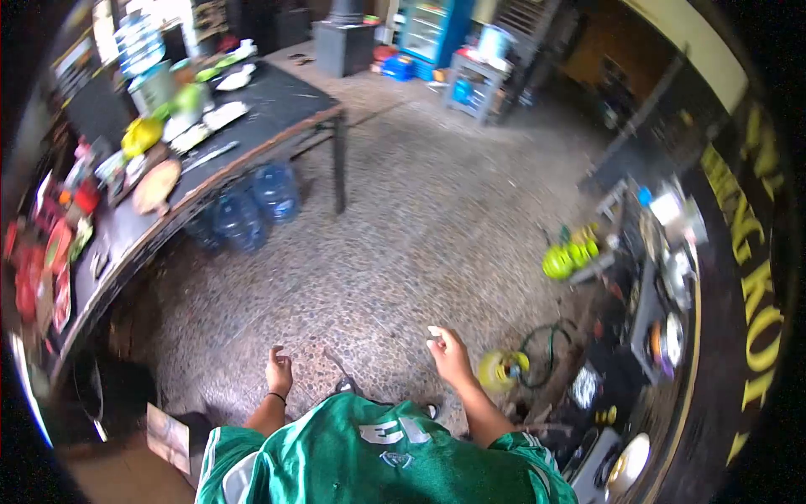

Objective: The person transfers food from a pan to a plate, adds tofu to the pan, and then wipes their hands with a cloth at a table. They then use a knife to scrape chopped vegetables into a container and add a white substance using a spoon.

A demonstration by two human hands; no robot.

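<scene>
My left hand (279, 373) hangs in front of me above the pebbled floor (353, 277), its fingers loosely curled with the thumb apart and nothing seen in them. A dark band circles that wrist. To the right, my right hand (451, 356) is held out, also over the floor. A gap shows between its thumb and forefinger; pale spots at the fingertips are too blurred to make out. Close by that hand stands a yellow-green gas cylinder (500, 370) with a dark hose (552, 357). Neither hand touches anything that I can see.
At left runs a long dark table (285, 92) with a wooden board (156, 186), a yellow bag (141, 136) and dishes. Large water bottles (275, 191) stand beneath. Several green gas cylinders (569, 259) and a cluttered counter (645, 323) line the right. A blue fridge (432, 34) stands far back.
</scene>
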